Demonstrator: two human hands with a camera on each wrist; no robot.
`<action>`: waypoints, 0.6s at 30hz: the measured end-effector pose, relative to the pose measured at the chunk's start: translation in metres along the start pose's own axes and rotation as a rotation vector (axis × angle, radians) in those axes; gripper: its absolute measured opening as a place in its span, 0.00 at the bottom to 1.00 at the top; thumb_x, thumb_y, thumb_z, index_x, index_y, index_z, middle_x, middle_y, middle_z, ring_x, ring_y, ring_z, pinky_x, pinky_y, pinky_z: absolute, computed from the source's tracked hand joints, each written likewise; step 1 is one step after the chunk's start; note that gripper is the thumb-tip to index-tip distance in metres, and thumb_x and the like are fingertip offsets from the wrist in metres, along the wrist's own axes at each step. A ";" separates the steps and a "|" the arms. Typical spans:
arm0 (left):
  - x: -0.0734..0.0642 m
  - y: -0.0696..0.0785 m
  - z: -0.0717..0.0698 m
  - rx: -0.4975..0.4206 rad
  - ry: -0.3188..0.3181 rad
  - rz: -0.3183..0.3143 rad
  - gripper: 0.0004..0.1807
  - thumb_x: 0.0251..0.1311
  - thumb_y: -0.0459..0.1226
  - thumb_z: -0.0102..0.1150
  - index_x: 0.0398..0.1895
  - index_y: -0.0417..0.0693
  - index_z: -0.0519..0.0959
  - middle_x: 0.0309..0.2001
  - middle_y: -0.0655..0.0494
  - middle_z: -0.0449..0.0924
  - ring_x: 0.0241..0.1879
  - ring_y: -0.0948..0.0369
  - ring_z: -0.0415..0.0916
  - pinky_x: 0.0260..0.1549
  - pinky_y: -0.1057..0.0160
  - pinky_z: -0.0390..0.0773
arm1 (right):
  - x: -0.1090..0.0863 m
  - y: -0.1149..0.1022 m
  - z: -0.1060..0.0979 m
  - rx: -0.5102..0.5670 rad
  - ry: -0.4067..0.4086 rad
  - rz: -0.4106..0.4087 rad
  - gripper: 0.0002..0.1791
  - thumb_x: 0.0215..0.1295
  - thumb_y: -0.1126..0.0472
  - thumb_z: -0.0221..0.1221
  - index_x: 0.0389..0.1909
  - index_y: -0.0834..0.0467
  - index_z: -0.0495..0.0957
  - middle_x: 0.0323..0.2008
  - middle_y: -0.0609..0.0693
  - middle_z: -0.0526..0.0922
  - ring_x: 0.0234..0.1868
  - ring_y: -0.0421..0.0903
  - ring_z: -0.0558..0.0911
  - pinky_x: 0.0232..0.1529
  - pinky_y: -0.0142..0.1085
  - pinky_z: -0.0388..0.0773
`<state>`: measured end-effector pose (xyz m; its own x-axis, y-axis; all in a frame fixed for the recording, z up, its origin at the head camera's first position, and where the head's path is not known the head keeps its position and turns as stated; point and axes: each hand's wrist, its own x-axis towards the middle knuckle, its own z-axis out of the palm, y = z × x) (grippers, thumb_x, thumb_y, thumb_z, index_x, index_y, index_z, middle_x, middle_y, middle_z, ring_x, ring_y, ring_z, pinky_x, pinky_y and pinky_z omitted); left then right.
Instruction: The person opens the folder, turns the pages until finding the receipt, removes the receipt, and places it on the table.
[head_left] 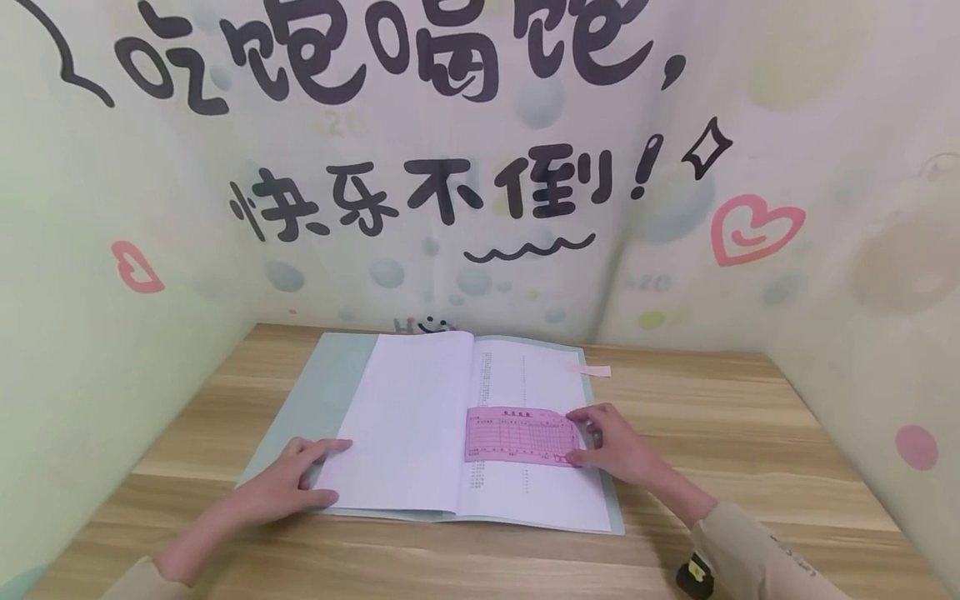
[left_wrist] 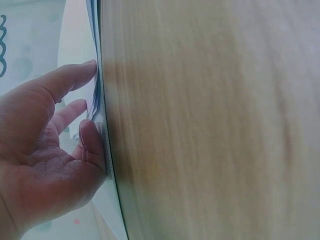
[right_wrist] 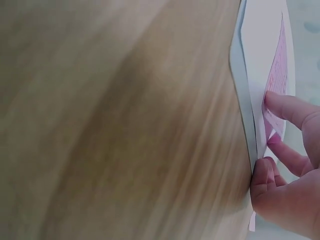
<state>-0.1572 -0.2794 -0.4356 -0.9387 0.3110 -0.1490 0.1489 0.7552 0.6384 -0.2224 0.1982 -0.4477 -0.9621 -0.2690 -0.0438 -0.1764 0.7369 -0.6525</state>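
An open booklet with a pale blue-green cover (head_left: 342, 367) lies on the table. Its left page (head_left: 405, 417) is blank, and the right page (head_left: 525, 508) carries columns of small print. Across the right page lies a pink printed form slip (head_left: 517, 435), also seen edge-on in the right wrist view. My right hand (head_left: 618, 446) pinches this slip at its right end, where a corner lifts slightly. At the left page's outer edge, my left hand (head_left: 281, 483) rests with fingers spread and extended; in the left wrist view its fingertips (left_wrist: 90, 67) touch the pages.
The booklet lies on a wood-grain table (head_left: 697, 417). A light pink paper tab (head_left: 596, 370) sticks out from its right side. Near the right sleeve (head_left: 750, 542) is a small black object with a yellow mark (head_left: 695, 577). Decorated walls (head_left: 420, 283) enclose the back and sides.
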 end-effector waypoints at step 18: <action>0.000 0.002 0.002 0.006 0.012 0.020 0.38 0.55 0.45 0.70 0.69 0.50 0.67 0.42 0.49 0.61 0.30 0.67 0.59 0.30 0.70 0.62 | -0.004 -0.005 0.007 0.110 0.081 -0.017 0.37 0.54 0.67 0.70 0.66 0.53 0.68 0.45 0.53 0.81 0.41 0.44 0.79 0.41 0.30 0.78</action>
<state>-0.1563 -0.2775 -0.4357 -0.9391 0.3190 -0.1276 0.1690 0.7523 0.6368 -0.2158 0.1912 -0.4495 -0.9737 -0.2263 0.0260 -0.1727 0.6589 -0.7322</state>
